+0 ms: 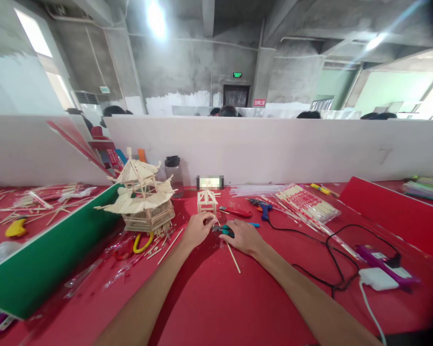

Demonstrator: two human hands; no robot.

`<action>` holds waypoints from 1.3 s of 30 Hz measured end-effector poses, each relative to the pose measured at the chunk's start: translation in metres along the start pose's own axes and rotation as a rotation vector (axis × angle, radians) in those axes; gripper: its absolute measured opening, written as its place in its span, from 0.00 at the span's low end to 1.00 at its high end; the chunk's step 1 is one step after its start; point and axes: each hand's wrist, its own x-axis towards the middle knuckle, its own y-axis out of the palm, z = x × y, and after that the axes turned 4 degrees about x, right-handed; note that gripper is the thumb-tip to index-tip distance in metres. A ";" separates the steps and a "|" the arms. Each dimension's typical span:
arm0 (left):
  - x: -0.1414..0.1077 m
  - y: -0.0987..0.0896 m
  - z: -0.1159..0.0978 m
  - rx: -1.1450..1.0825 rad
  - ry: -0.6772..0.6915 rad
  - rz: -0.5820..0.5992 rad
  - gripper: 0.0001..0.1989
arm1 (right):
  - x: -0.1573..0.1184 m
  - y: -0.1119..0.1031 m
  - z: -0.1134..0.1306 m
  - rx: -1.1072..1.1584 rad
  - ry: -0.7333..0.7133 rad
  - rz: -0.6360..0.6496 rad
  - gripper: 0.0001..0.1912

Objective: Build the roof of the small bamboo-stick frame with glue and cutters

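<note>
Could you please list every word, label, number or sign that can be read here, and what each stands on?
None reads with certainty:
Green sign above the door: too small.
Red wall sign: characters too small.
Small wall sign at left: too small.
Red printed item behind the large stick model: too blurred.
Purple power strip: labels too blurred.
Pale panel at centre: pixelated.

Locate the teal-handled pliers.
In the head view, the teal-handled pliers are below and slightly right of centre, in the right hand, beside the left hand and nearer than the small stick model.
</note>
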 end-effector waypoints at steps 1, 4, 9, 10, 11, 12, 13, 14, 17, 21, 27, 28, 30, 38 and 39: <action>0.000 0.001 0.001 -0.002 -0.013 0.004 0.11 | 0.000 -0.001 0.001 0.004 0.008 0.010 0.27; 0.000 0.001 -0.002 -0.009 -0.029 0.010 0.11 | 0.000 -0.004 0.002 0.011 0.023 0.033 0.26; 0.000 -0.004 -0.014 -0.029 -0.008 0.009 0.10 | 0.001 -0.012 -0.004 -0.005 0.028 0.064 0.25; 0.000 -0.005 -0.015 -0.046 -0.011 -0.003 0.11 | 0.001 -0.014 -0.006 -0.008 0.034 0.068 0.25; 0.000 -0.005 -0.016 -0.071 -0.018 -0.019 0.11 | -0.001 -0.016 -0.009 -0.006 0.037 0.069 0.26; 0.001 -0.005 -0.015 -0.107 -0.030 -0.035 0.11 | -0.002 -0.018 -0.012 0.000 0.037 0.067 0.26; 0.001 -0.005 -0.014 -0.157 -0.046 -0.047 0.11 | -0.004 -0.021 -0.015 0.007 0.038 0.058 0.26; 0.002 -0.004 -0.012 -0.220 -0.065 -0.049 0.10 | -0.006 -0.023 -0.018 0.011 0.043 0.044 0.27; 0.004 0.000 -0.006 -0.433 -0.129 -0.011 0.12 | -0.012 -0.028 -0.027 -0.004 0.068 0.026 0.29; 0.004 0.003 -0.004 -0.599 -0.219 0.073 0.17 | -0.017 -0.028 -0.036 -0.042 0.074 0.078 0.29; 0.004 0.001 -0.008 -0.652 -0.243 0.146 0.20 | -0.022 -0.030 -0.040 -0.038 0.088 0.105 0.27; 0.004 0.002 -0.007 -0.629 -0.230 0.145 0.19 | -0.022 -0.032 -0.041 -0.026 0.089 0.102 0.27; 0.004 0.004 -0.004 -0.575 -0.202 0.139 0.18 | -0.022 -0.033 -0.043 0.017 0.101 0.075 0.25; -0.002 0.017 0.005 -0.513 -0.240 0.305 0.18 | -0.004 -0.014 -0.066 0.142 0.116 -0.098 0.10; -0.003 0.018 0.004 -0.518 -0.250 0.317 0.19 | -0.002 -0.011 -0.068 0.144 0.112 -0.080 0.10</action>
